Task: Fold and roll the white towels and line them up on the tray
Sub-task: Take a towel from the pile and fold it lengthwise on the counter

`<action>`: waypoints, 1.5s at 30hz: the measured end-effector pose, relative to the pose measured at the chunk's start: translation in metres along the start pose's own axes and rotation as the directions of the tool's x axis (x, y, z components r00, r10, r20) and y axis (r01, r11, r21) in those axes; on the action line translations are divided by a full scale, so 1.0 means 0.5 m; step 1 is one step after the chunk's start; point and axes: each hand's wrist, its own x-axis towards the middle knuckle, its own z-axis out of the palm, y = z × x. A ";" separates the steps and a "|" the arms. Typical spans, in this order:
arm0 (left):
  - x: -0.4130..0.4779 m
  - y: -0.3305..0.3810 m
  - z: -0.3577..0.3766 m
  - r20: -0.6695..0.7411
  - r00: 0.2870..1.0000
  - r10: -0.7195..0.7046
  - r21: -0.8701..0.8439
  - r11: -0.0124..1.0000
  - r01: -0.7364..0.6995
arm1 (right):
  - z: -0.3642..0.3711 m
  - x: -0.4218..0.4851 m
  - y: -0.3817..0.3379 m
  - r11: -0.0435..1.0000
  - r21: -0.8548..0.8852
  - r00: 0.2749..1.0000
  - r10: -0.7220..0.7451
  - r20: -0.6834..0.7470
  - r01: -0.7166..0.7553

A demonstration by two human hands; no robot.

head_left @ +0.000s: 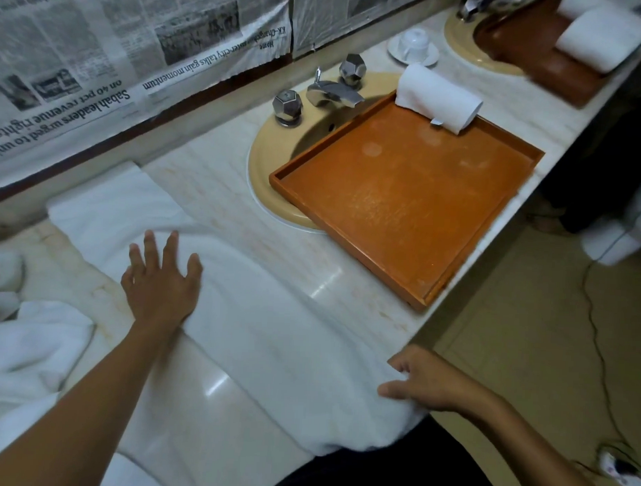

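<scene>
A long white towel (272, 335) lies folded along the marble counter, from the back left to the front edge. My left hand (161, 281) rests flat on its left side with the fingers spread. At the towel's front right corner, by the counter's edge, my right hand (423, 384) has its fingers curled on the cloth. An orange-brown tray (403, 216) sits over the sink. One rolled white towel (436, 97) lies at the tray's far end.
More loose white towels (21, 345) are heaped at the left. Chrome taps (331, 92) stand behind the beige sink (263, 161). A cup on a saucer (413, 46) and a second tray with towels (557, 69) are further right. Newspaper covers the mirror.
</scene>
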 end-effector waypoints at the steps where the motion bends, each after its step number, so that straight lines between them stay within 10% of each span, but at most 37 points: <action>1: 0.000 0.000 0.000 0.000 1.000 -0.003 0.003 1.000 0.003 | -0.014 -0.013 -0.011 1.000 0.003 1.000 -0.012 0.018 0.012; 7: 0.005 0.002 0.001 -0.007 1.000 -0.015 -0.005 1.000 0.015 | -0.082 -0.076 -0.040 0.888 0.453 0.995 -0.095 0.007 0.081; 12: 0.012 0.003 -0.002 -0.003 1.000 -0.030 -0.015 0.999 0.030 | -0.046 -0.046 0.039 0.979 0.091 0.962 0.197 -0.189 -0.183; 20: 0.018 0.004 0.004 -0.004 0.999 -0.038 -0.007 0.999 0.038 | -0.075 -0.122 -0.004 0.796 0.599 0.996 -0.083 -0.030 0.084; 26: 0.016 0.001 0.002 0.007 1.000 -0.026 0.003 1.000 0.026 | -0.031 -0.034 0.149 0.935 -0.072 0.877 0.297 -0.379 -0.348; 29: 0.015 0.003 0.000 -0.013 1.000 -0.018 -0.004 1.000 0.018 | -0.021 -0.048 0.135 0.962 0.056 0.860 0.264 -0.438 -0.266; 34: 0.015 0.003 0.000 -0.006 1.000 -0.020 0.005 1.000 0.020 | 0.045 -0.017 0.057 0.945 -0.304 0.697 -0.137 -0.704 -0.120; 37: 0.015 0.005 -0.002 0.008 1.000 -0.020 0.017 1.000 0.020 | 0.100 0.058 0.005 0.859 -0.509 0.662 -0.415 -0.624 0.059; 45: 0.015 0.000 -0.001 0.020 0.999 -0.030 0.019 0.999 0.029 | 0.174 0.147 0.004 0.708 -0.704 0.812 -0.439 -0.384 0.050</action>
